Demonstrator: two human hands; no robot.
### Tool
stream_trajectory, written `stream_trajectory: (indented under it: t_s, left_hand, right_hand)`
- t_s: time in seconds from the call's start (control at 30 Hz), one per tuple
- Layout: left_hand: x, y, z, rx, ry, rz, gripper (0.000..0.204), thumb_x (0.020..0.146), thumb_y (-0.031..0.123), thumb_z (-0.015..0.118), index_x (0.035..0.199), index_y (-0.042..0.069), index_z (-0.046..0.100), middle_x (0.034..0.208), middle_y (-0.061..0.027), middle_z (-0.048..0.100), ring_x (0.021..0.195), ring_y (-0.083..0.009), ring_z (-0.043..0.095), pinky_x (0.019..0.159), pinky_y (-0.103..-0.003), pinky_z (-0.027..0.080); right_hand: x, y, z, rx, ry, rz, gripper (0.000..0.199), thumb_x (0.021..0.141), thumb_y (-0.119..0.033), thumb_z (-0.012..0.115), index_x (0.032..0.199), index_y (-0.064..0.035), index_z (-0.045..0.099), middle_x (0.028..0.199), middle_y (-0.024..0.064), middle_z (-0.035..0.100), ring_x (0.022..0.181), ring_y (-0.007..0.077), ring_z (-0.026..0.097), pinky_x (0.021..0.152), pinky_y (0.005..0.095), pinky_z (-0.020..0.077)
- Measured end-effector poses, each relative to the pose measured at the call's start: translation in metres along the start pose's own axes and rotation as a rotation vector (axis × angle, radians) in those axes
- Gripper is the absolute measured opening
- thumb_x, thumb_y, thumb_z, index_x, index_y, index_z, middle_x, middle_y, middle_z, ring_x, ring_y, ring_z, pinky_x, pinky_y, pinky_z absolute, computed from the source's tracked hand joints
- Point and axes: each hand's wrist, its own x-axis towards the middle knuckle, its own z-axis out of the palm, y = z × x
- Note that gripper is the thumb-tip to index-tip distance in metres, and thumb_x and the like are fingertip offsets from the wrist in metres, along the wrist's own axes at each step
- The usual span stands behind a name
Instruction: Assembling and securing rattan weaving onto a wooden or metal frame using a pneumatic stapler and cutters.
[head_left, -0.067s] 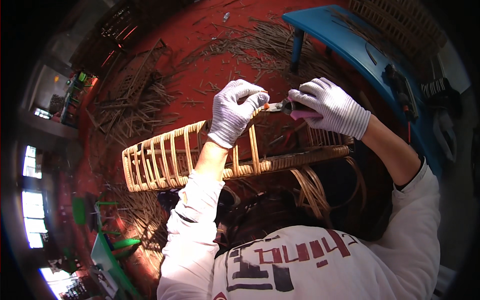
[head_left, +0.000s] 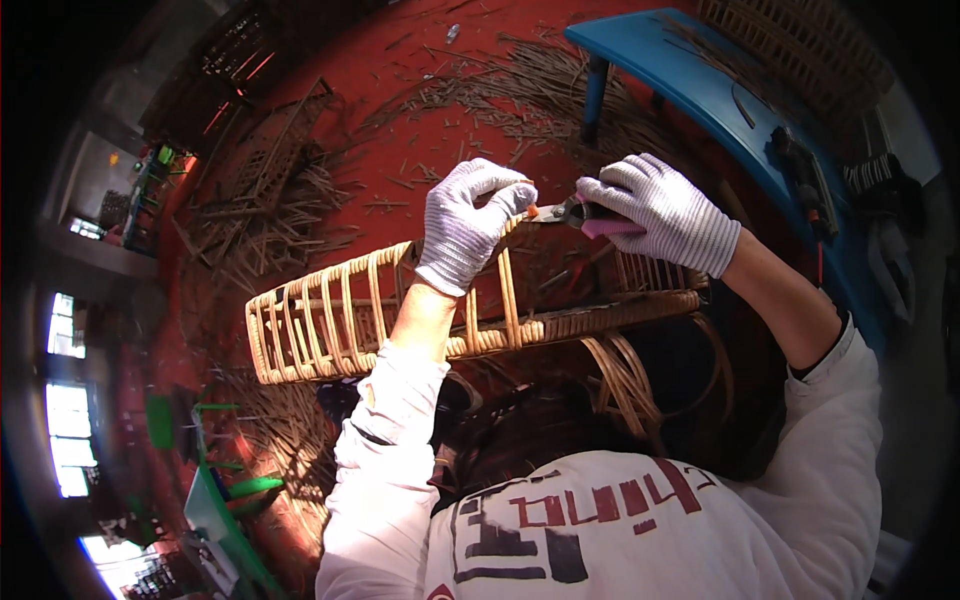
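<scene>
A long woven rattan frame [head_left: 352, 300] with wrapped edges and open uprights lies across in front of me. My left hand [head_left: 468, 222], in a striped white glove, is closed at its upper edge, pinching a thin rattan strip [head_left: 530, 212] that shows orange-brown at the fingertips. Gloved likewise, my right hand [head_left: 655, 212] grips a pair of snips [head_left: 556, 214] with pink handles. Their metal blades point left and reach the strip beside my left fingertips. Whether the blades touch it I cannot tell. Part of the frame's upper rail is hidden behind my left hand.
A blue table [head_left: 690, 70] at the upper right bears a dark tool [head_left: 800, 175]. Cut rattan scraps [head_left: 520, 95] litter the red floor [head_left: 400, 150]. Loose long strands [head_left: 622, 380] hang below the frame. A green-edged table [head_left: 215, 525] stands at the lower left.
</scene>
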Motion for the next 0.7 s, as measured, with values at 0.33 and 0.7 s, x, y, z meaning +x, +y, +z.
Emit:
stream_trajectory:
  t_s: [0.33, 0.7]
  left_hand:
    - [0.009, -0.011, 0.016, -0.039, 0.198, -0.164, 0.028, 0.096, 0.016, 0.065, 0.121, 0.003, 0.067, 0.101, -0.0039, 0.070, 0.087, -0.0085, 0.064, 0.084, -0.024, 0.053]
    - [0.018, -0.007, 0.052, 0.269, 0.076, -0.234, 0.017, 0.092, 0.017, 0.068, 0.106, 0.010, 0.075, 0.082, -0.0079, 0.074, 0.076, -0.0102, 0.070, 0.071, -0.027, 0.054]
  right_hand:
    - [-0.071, 0.055, -0.032, 0.030, 0.440, 0.387, 0.031, 0.090, -0.019, 0.067, 0.119, -0.0075, 0.061, 0.102, 0.0146, 0.065, 0.095, 0.0306, 0.065, 0.083, 0.0379, 0.0526]
    - [-0.639, 0.291, -0.052, -0.488, 0.023, 1.890, 0.070, 0.084, -0.062, 0.058, 0.132, -0.0092, 0.058, 0.129, 0.0199, 0.061, 0.120, 0.0402, 0.057, 0.100, 0.0440, 0.0446]
